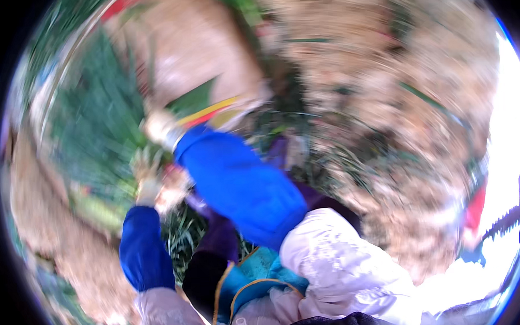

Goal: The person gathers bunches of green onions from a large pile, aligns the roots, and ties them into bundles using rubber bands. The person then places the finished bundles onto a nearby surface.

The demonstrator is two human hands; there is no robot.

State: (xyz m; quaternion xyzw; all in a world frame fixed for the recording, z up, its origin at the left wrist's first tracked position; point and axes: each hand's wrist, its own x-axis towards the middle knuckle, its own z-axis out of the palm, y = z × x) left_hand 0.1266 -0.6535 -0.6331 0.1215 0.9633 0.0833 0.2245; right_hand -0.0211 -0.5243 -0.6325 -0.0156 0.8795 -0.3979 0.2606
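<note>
My right hand (pixel 161 126), in a pale glove below a blue sleeve cover, is at the base of a spread of long green leafy stalks (pixel 97 103). Just below it my left hand (pixel 147 168), gloved too, has its fingers spread against the lower part of the same greens. Blur hides whether the right hand grips any stalks. The greens lie over a pale sack or sheet (pixel 187 40) with green, yellow and red printing.
Loose green leaves (pixel 354 163) are scattered on the brown ground (pixel 414 157) at the right. More cut leaves (pixel 185 238) lie by my legs. A red thing (pixel 476 206) is at the far right, beside a bright area. Bare soil (pixel 65 255) runs along the lower left.
</note>
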